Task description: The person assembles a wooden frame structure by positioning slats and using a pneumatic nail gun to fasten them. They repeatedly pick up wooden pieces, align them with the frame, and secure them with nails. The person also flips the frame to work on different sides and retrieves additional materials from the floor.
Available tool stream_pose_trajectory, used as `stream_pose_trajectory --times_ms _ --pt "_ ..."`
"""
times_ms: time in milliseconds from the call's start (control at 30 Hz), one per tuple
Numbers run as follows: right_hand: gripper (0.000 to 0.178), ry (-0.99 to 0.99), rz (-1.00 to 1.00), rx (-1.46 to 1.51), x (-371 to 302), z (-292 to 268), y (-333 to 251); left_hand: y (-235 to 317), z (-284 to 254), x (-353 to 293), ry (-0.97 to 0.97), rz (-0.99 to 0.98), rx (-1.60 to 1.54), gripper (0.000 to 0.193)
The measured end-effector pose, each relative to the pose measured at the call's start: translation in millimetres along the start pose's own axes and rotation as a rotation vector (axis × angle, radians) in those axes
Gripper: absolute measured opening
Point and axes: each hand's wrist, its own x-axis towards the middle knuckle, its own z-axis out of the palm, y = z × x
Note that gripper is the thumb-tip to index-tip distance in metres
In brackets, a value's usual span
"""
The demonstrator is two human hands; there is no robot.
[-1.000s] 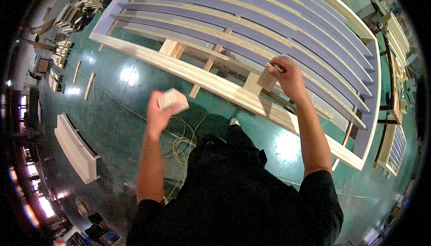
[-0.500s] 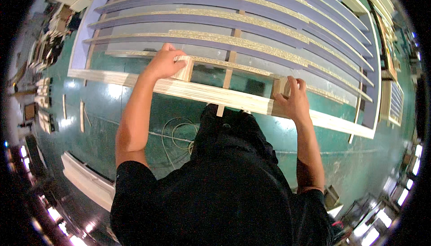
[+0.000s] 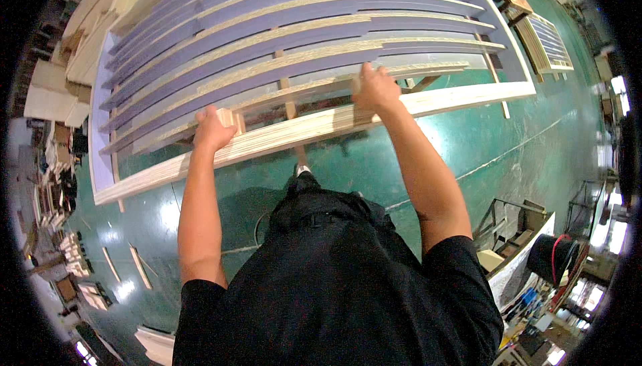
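Observation:
A large wooden frame (image 3: 314, 123) lies in front of me, its pale plywood near rail running slantwise beneath both hands. My left hand (image 3: 214, 132) is closed around a short wooden block (image 3: 234, 121) standing just behind that rail. Further right, my right hand (image 3: 378, 90) grips over the rail's inner side; its fingers are bent around a second block, mostly hidden by the hand. Long slats (image 3: 294, 72) with raw chipboard edges and purplish faces cross the frame behind the blocks. A thin wooden strip (image 3: 289, 108) passes crosswise under them.
Stacked boards (image 3: 107, 5) stand at the far left. A smaller slatted frame (image 3: 545, 42) is at the far right. Loose wood strips (image 3: 140, 267) lie on the green floor to the left. A cart (image 3: 515, 239) with a black bin is at the right.
My view has turned, so the frame now slants up toward the right and more of the cart shows. Both hands remain at the blocks behind the near rail.

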Motion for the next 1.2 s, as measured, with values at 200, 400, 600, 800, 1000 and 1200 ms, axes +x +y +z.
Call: stream_pose_trajectory --times_ms 200,400,600,800,1000,1200 --pt "0.071 -0.061 -0.035 -0.025 -14 -29 0 28 2 6 0.012 -0.007 0.207 0.092" --pt "0.038 0.015 0.041 0.189 -6 -9 -40 -86 34 89 -0.036 0.238 0.673 0.065" --pt "0.054 0.457 0.009 0.378 -15 31 9 7 0 70 -0.381 0.168 0.555 0.068" --pt "0.053 0.655 -0.172 0.744 -226 57 142 -61 18 77 -0.297 -0.112 0.043 0.066" --pt "0.043 0.745 1.496 0.197 -583 248 390 33 51 31 -0.456 -0.029 -0.064 0.059" --pt "0.073 0.178 2.194 0.161 -858 247 423 13 59 -34 -0.552 -0.112 -0.184 0.051"
